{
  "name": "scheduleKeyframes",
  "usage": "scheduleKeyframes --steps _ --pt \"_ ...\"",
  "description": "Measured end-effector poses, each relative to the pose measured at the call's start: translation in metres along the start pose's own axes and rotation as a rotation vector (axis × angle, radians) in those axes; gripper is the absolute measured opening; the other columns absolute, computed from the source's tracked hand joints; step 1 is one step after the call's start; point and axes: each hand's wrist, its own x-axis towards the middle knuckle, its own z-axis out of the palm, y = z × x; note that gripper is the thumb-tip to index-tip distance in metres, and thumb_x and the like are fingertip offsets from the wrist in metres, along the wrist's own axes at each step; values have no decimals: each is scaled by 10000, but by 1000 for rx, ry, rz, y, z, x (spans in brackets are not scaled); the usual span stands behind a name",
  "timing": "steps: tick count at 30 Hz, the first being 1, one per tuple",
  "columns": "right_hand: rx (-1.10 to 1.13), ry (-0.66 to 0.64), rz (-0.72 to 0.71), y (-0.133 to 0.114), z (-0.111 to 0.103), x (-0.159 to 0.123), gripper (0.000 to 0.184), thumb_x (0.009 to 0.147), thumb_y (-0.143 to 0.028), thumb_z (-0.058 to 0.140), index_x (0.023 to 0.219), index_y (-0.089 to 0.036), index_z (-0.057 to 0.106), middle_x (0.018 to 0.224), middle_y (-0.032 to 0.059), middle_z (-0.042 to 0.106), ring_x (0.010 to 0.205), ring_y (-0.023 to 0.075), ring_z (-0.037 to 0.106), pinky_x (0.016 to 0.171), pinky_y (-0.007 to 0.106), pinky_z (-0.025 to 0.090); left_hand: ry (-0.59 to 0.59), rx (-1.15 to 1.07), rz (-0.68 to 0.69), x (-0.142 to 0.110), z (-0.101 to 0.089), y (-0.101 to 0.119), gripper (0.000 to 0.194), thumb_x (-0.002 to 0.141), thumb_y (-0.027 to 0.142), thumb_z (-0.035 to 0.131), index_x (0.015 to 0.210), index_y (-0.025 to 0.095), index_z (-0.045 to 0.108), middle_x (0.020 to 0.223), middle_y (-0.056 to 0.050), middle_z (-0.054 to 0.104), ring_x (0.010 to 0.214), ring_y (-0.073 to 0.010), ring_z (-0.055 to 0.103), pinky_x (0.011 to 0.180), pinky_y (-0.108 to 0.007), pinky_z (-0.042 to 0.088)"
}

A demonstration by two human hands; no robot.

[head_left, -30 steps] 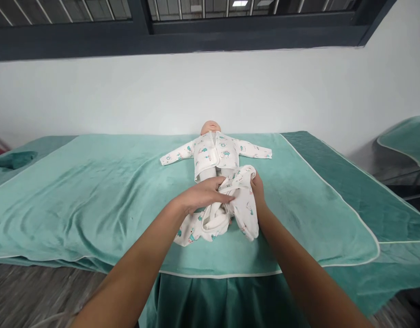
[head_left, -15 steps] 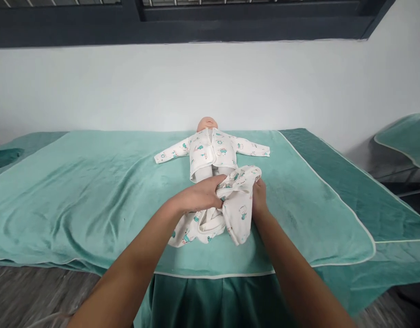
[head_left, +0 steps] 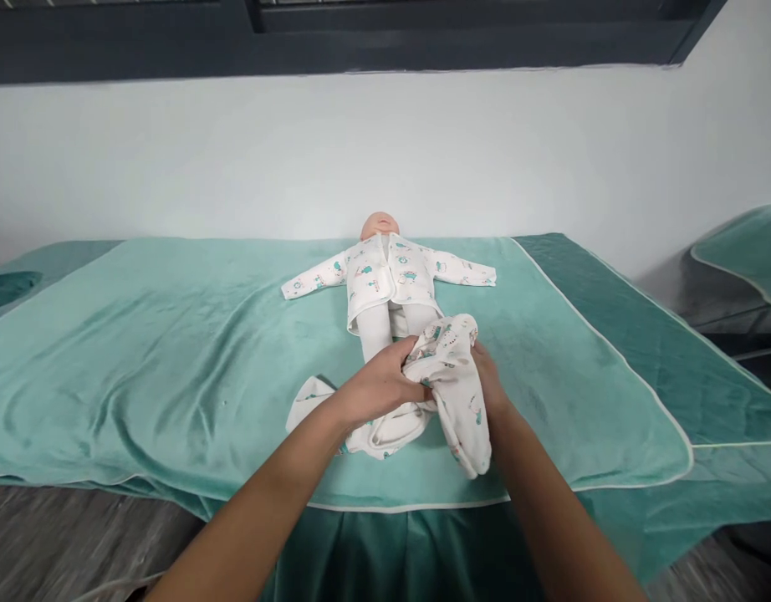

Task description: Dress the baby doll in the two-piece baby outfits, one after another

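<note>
A baby doll (head_left: 380, 224) lies on its back in a white printed jacket (head_left: 373, 280), its arms stretched out sideways. Bunched over the doll's lower legs is a pair of white printed baby pants (head_left: 464, 401). My left hand (head_left: 385, 380) grips the pants from the left, thumb and fingers around the fabric. On the other side my right hand (head_left: 489, 376) holds the same bunch, its fingers partly hidden behind the cloth. One pants leg hangs toward me, while the rest lies to the left under my left forearm. The doll's feet are hidden.
A light green blanket (head_left: 191, 334) lies over a darker green cover (head_left: 630, 318) on the bed. Behind it stands a white wall (head_left: 298, 159) with a dark window frame (head_left: 423, 38) above. Another green-covered surface (head_left: 746, 251) is at the far right.
Both hands have drawn the bunched pants slightly down toward me and to the right. More of the doll's white legs shows below the jacket.
</note>
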Motion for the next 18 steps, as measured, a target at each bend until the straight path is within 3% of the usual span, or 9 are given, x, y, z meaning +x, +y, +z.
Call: scheduleKeyframes --steps 3,8,13,18 --pt "129 29 12 -4 5 -7 588 725 -699 708 1072 -226 676 1056 110 762 1024 346 682 853 468 549 101 298 34 8 -10 7 506 700 54 606 1178 216 644 1107 -29 714 1019 -246 634 843 -304 477" --pt "159 102 -123 -2 16 -4 534 828 -659 630 1136 -224 667 1142 99 740 1104 305 659 920 421 527 416 814 160 31 -23 12 337 741 14 481 967 219 625 1022 -73 697 1011 -275 616 867 -355 449" --pt "-195 249 -415 -1 16 28 394 928 -545 477 1031 -202 642 1137 105 701 1094 260 613 962 371 459 594 895 222 49 -25 7 218 776 43 473 859 222 566 944 -66 661 944 -246 589 813 -324 424" --pt "-497 398 -486 -13 12 74 306 913 -557 414 843 -264 470 824 47 624 800 239 577 743 336 432 611 832 253 55 -28 12 179 739 64 526 837 211 554 863 -29 647 846 -213 575 739 -295 391"
